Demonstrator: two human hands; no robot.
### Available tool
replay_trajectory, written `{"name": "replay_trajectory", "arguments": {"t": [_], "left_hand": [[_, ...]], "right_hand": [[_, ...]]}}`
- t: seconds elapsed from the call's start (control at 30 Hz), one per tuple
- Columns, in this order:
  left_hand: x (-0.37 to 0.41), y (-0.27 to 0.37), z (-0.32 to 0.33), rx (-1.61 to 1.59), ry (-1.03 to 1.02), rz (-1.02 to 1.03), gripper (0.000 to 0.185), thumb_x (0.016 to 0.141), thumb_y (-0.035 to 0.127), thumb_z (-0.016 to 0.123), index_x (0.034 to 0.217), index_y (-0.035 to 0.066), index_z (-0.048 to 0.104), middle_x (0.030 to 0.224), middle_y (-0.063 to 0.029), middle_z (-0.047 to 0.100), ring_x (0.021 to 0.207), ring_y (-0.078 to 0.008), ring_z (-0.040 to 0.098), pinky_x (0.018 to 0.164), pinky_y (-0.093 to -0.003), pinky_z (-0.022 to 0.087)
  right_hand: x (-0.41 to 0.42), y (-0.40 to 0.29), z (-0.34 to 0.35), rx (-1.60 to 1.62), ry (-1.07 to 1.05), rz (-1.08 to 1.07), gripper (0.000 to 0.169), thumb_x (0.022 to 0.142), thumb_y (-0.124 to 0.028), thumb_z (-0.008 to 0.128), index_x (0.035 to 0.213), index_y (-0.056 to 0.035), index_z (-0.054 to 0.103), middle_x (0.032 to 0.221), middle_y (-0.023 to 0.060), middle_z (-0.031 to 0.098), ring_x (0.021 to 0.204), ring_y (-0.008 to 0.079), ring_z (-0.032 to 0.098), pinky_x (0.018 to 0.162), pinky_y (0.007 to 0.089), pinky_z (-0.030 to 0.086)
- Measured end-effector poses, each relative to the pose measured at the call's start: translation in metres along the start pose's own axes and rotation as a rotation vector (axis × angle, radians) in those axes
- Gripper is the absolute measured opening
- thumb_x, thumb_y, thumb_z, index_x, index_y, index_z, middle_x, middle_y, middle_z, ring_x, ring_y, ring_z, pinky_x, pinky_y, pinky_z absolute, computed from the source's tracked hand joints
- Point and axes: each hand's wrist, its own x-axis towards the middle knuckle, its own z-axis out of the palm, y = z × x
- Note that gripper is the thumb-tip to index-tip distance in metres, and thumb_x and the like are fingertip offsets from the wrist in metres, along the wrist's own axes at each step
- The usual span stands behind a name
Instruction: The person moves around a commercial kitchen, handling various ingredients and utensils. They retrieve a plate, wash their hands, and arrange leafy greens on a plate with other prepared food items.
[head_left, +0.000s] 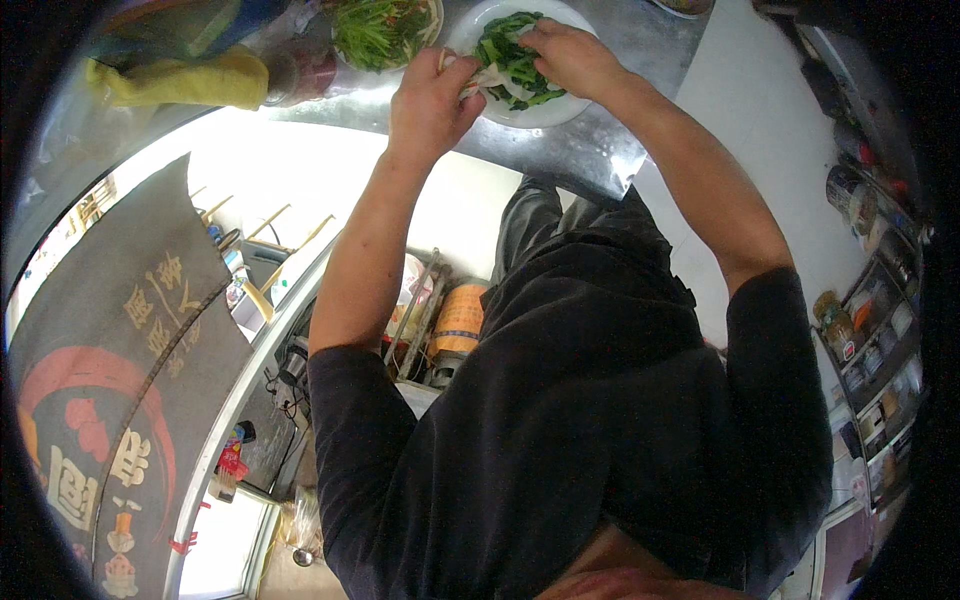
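Observation:
A round white plate (570, 112) on the steel worktop (652, 49) holds a heap of dark green cut leaves and stalks (510, 36). Over the plate's left rim, my left hand (431, 109) is closed around a pale, crumpled bundle (491, 76) with reddish marks; its material is unclear. Part of the bundle trails onto the greens. From the right, my right hand (577, 60) reaches over the plate with its fingertips in the heap. A whitish scrap shows by those fingers, and whether they pinch it or the leaves is hidden.
Left of the plate stands a dish of finely cut greens (375, 31). Farther left are a reddish jar (300, 73) and a yellow cloth (187, 79). The worktop's corner (622, 184) is near my legs. Crowded shelves (874, 345) line the right; a grey curtain (142, 285) bearing writing hangs left.

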Motion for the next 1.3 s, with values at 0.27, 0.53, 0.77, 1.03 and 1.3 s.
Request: {"name": "replay_trajectory", "arguments": {"t": [0.27,0.53,0.77,1.03,1.3], "left_hand": [[-0.01,-0.003,-0.004,0.005,0.031,-0.026,0.036,0.069,0.014,0.073,0.104,0.017,0.064,0.1,-0.0098,0.054,0.091,-0.0312,0.058,0.07,-0.0419,0.053],[-0.013,-0.004,-0.012,-0.012,0.033,-0.043,0.034,0.069,0.014,0.072,0.103,0.016,0.064,0.1,-0.0106,0.054,0.09,-0.0318,0.058,0.069,-0.0431,0.053],[-0.013,-0.004,-0.019,-0.037,0.084,-0.053,0.035,0.068,0.013,0.072,0.101,0.016,0.065,0.099,-0.01,0.056,0.091,-0.0315,0.058,0.069,-0.0422,0.053],[-0.014,-0.003,-0.013,-0.03,0.068,-0.049,0.036,0.072,0.015,0.074,0.107,0.015,0.063,0.106,-0.0118,0.055,0.094,-0.0343,0.059,0.076,-0.0427,0.052],[-0.014,-0.003,-0.009,-0.018,0.063,-0.05,0.035,0.069,0.015,0.073,0.103,0.015,0.065,0.101,-0.0099,0.055,0.092,-0.0307,0.058,0.07,-0.0416,0.053]], "right_hand": [[0.023,-0.011,-0.048,0.046,-0.18,-0.057,0.051,0.074,-0.02,0.061,0.125,-0.0138,0.056,0.111,0.0194,0.059,0.104,0.0338,0.06,0.088,0.0427,0.049],[0.068,-0.033,-0.029,0.028,-0.409,-0.127,0.021,0.078,-0.016,0.055,0.093,-0.0069,0.066,0.096,0.019,0.064,0.094,0.035,0.063,0.082,0.0458,0.049],[0.009,-0.001,-0.008,0.084,0.009,-0.141,0.039,0.08,-0.015,0.063,0.119,-0.0148,0.062,0.123,0.0091,0.058,0.11,0.0268,0.057,0.094,0.039,0.048],[-0.015,0.013,-0.007,-0.003,0.178,-0.125,0.028,0.085,-0.021,0.061,0.112,-0.0132,0.065,0.117,0.0051,0.062,0.105,0.028,0.059,0.089,0.038,0.05],[0.056,0.033,-0.009,0.003,-0.075,-0.014,0.018,0.075,-0.017,0.059,0.087,-0.0075,0.068,0.087,0.0189,0.066,0.085,0.0368,0.063,0.075,0.0462,0.05]]}}
